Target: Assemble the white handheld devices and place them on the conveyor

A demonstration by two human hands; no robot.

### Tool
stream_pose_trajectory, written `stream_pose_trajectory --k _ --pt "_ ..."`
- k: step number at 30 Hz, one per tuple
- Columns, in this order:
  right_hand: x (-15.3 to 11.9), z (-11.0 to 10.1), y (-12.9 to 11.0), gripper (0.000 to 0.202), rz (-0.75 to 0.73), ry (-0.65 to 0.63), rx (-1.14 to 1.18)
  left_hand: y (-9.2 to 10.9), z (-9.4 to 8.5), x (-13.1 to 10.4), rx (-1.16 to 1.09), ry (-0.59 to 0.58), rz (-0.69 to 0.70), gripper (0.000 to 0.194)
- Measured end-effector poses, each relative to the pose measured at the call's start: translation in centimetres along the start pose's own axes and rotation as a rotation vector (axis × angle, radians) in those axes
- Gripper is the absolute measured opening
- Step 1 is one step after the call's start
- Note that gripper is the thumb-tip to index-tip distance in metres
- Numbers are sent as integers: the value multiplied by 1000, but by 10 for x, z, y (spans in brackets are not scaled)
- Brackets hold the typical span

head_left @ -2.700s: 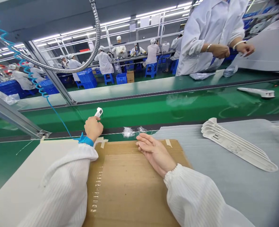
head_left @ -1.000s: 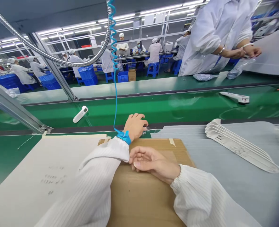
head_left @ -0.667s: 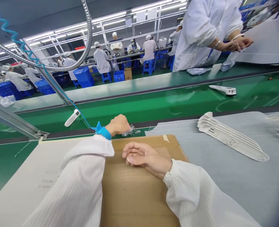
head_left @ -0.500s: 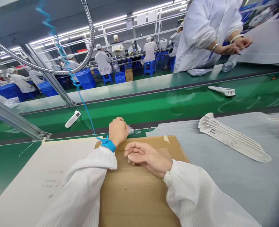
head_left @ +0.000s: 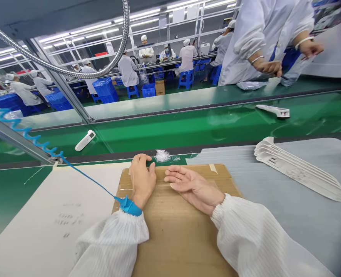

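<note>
While both hands (head_left: 164,182) rest on cardboard (head_left: 176,227), plastic bags (head_left: 162,156) just beyond.

Left hand (head_left: 142,177): in the middle of the frame, palm down, fingers bent a little, holding nothing.
Left wrist: has a blue band on it.
Right hand (head_left: 193,186): just right of the left hand, on its side, fingers loose and open, holding nothing.
Arms: come up from the bottom edge, both in white sleeves.

Brown cardboard sheet (head_left: 173,231), green conveyor belt (head_left: 188,129), blue wrist strap (head_left: 129,206) (coiled cord), white ribbed sleeves (head_left: 254,238)
</note>
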State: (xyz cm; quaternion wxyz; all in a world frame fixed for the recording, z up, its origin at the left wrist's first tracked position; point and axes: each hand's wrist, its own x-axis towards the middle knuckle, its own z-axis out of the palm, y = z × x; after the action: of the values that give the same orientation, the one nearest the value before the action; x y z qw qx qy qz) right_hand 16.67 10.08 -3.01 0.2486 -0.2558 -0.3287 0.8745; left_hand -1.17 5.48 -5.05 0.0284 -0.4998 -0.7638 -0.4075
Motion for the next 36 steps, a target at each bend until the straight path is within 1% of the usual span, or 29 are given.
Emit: stream_pose_trajectory --k 3,8,12,16,26,31,36 --pt "0 -1 1 50 0 -6 -35 1 3 1 -22 -2 -19 14" --pt "1 -2 1 44 3 27 -64 0 3 1 -48 32 -42 17" --pt "0 -1 0 46 5 5 -71 1 3 1 -53 52 -53 17" --pt "-1 1 -1 49 10 -9 -74 2 2 1 -54 43 -53 15" --pt "0 0 1 45 12 -39 -54 -2 2 3 -36 62 -76 12" --pt "-1 -1 1 44 6 -54 -60 -3 2 2 -24 72 -115 17" --pt "-1 0 0 43 -4 -42 -71 -3 2 2 -44 79 -133 20"
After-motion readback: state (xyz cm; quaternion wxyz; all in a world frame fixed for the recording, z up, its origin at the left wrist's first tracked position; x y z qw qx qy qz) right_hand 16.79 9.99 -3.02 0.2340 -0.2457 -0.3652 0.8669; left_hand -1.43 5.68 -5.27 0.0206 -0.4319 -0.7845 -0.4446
